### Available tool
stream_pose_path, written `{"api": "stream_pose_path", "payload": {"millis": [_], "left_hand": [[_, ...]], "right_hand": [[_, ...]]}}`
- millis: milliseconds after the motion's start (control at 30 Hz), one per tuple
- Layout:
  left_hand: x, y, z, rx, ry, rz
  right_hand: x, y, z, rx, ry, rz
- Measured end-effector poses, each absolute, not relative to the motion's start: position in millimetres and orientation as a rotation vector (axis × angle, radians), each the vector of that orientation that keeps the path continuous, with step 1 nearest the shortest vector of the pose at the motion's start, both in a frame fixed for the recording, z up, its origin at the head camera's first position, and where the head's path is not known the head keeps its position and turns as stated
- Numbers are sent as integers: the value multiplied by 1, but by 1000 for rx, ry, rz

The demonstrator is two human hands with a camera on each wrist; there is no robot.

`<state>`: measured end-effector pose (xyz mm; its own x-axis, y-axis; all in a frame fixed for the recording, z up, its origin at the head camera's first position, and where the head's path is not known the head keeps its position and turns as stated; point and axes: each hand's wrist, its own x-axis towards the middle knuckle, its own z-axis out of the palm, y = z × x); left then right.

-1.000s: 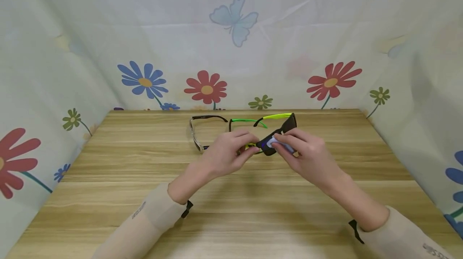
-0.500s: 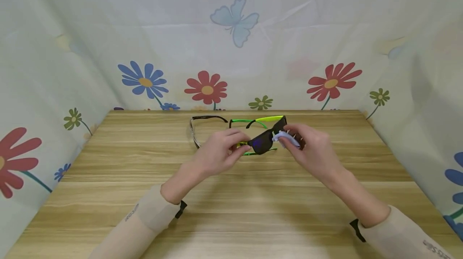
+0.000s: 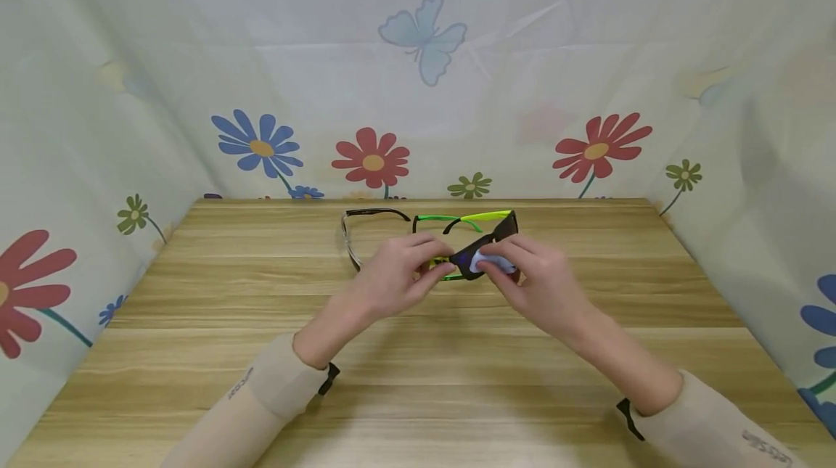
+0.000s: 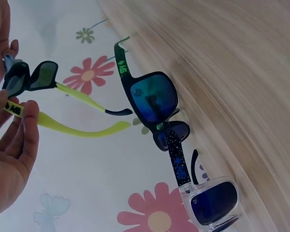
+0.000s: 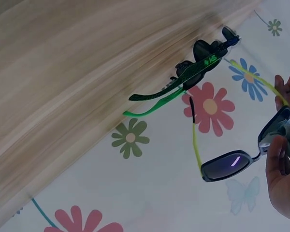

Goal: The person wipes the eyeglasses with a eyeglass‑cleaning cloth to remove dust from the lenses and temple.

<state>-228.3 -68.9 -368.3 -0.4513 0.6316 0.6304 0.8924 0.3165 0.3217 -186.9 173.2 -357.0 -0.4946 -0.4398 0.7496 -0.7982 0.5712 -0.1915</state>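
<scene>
Held above the table are dark-lensed sunglasses (image 3: 506, 227) with yellow temples, both unfolded. My left hand (image 3: 397, 276) pinches them at the hinge end of one yellow temple (image 4: 77, 126). A light blue-lilac cloth (image 3: 494, 263) is pinched between the thumb and fingers of my right hand (image 3: 545, 279), and it lies against the lens nearest my left hand. In the right wrist view the cloth (image 5: 279, 133) wraps over that lens, while the other lens (image 5: 226, 166) is uncovered. Part of the frame is hidden behind my right fingers in the head view.
On the wooden table (image 3: 261, 294), behind my hands, stand sunglasses with a clear frame (image 3: 348, 236) and black temples. Beside them is a dark pair with green inner temples (image 3: 439, 218), its blue-green lens (image 4: 153, 96) showing in the left wrist view. A floral curtain (image 3: 294, 76) hangs behind.
The yellow-templed sunglasses shifted slightly left. My right hand moved the cloth right, toward the bridge, and then back left over the lens. My left hand keeps its pinch.
</scene>
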Motion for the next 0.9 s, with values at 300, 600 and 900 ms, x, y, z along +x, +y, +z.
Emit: {"api": "stream_pose_path", "payload": {"millis": [300, 600, 900], "left_hand": [[-228, -67, -366, -1342, -2215, -871], [-228, -67, -368, -1331, -2204, -855], [-228, -71, -367, -1328, -2196, -860]], "right_hand": [[-183, 161, -359, 1029, -2166, 715], [-186, 163, -356, 954, -2195, 716], [-193, 172, -355, 884, -2204, 739]]}}
